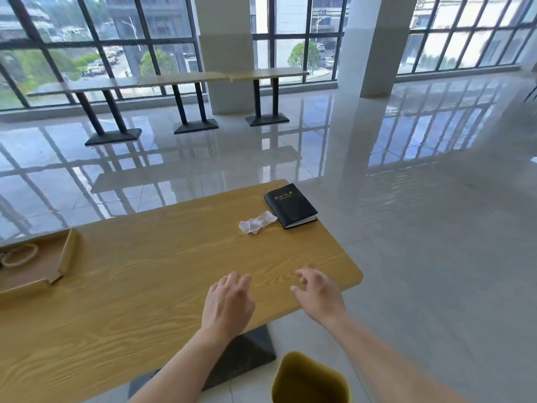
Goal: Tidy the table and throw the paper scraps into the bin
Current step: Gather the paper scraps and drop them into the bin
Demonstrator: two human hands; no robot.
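Note:
A crumpled white paper scrap point(257, 222) lies on the wooden table point(151, 274) toward its far right corner. Just right of it lies a black notebook point(290, 205) with gold lettering. My left hand point(228, 303) hovers over the table's near right part, palm down, fingers apart and empty. My right hand point(319, 295) hovers beside it near the table's right edge, fingers spread and curled, holding nothing. Both hands are well short of the scrap. A yellow bin point(311, 379) stands on the floor below the table's right end, under my right forearm.
A wooden tray point(62, 257) sits at the table's left edge with a light ring-shaped band point(19, 255) inside. The table's dark pedestal base point(247, 353) stands beside the bin. Glossy tiled floor spreads to the right; more tables point(174, 80) line the far windows.

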